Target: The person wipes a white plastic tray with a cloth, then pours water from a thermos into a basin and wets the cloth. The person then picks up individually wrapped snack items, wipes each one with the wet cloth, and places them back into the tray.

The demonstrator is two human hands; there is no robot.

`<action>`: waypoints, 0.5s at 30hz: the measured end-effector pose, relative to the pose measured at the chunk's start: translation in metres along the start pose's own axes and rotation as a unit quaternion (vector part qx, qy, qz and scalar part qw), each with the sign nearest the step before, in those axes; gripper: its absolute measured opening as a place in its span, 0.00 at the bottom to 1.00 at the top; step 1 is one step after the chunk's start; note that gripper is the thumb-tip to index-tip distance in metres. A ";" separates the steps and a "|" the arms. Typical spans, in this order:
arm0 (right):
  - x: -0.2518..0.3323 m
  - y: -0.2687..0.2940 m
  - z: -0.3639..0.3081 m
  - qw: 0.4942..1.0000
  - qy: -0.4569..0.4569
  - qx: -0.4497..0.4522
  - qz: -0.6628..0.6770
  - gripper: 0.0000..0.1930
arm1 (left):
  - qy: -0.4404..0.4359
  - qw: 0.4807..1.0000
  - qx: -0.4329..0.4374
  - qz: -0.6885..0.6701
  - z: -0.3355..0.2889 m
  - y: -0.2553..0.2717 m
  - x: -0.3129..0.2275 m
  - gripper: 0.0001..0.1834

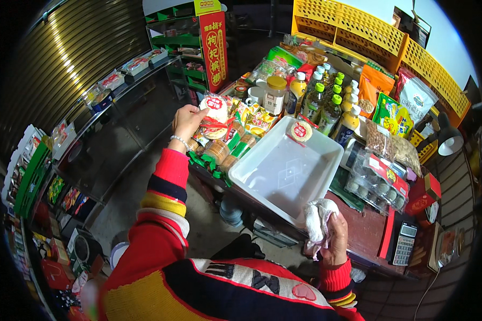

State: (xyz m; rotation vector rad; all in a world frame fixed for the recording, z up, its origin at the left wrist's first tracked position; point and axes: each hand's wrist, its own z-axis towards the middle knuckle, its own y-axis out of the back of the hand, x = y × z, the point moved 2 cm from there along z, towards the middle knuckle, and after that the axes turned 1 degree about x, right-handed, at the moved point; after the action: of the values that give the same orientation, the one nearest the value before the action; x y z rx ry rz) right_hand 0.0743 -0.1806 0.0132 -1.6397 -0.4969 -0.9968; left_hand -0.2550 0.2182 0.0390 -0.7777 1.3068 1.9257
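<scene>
Round, pale snack in clear, red-labelled wrapping (215, 108) is clamped between the left fingers (196, 115); the right fingers (338, 229) grip a crumpled white cloth (318, 218) near the rectangular white plastic tray (284, 176).

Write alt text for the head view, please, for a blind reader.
A person's left hand holds a round snack packet and the right hand a whitish cloth. Between them, a white tray contains one similar packet; beyond it, bottles and packaged foods crowd the table.
</scene>
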 end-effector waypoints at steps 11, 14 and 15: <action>0.007 -0.005 -0.007 0.998 0.017 -0.049 0.036 0.25 | 0.031 0.858 0.078 -0.508 -0.078 0.006 -0.076 0.11; 0.024 -0.023 0.001 0.997 0.067 0.012 -0.020 0.24 | 0.020 0.843 0.152 -0.516 -0.122 -0.016 -0.090 0.24; 0.030 -0.034 -0.001 0.997 0.053 0.006 -0.050 0.22 | 0.036 0.813 0.202 -0.545 -0.149 -0.018 -0.113 0.26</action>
State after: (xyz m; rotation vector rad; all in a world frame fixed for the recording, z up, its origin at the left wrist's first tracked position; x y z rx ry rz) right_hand 0.0650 -0.1764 0.0580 -1.5545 -0.5172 -1.1464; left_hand -0.1581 0.0602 0.0698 -1.0491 0.8991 0.6730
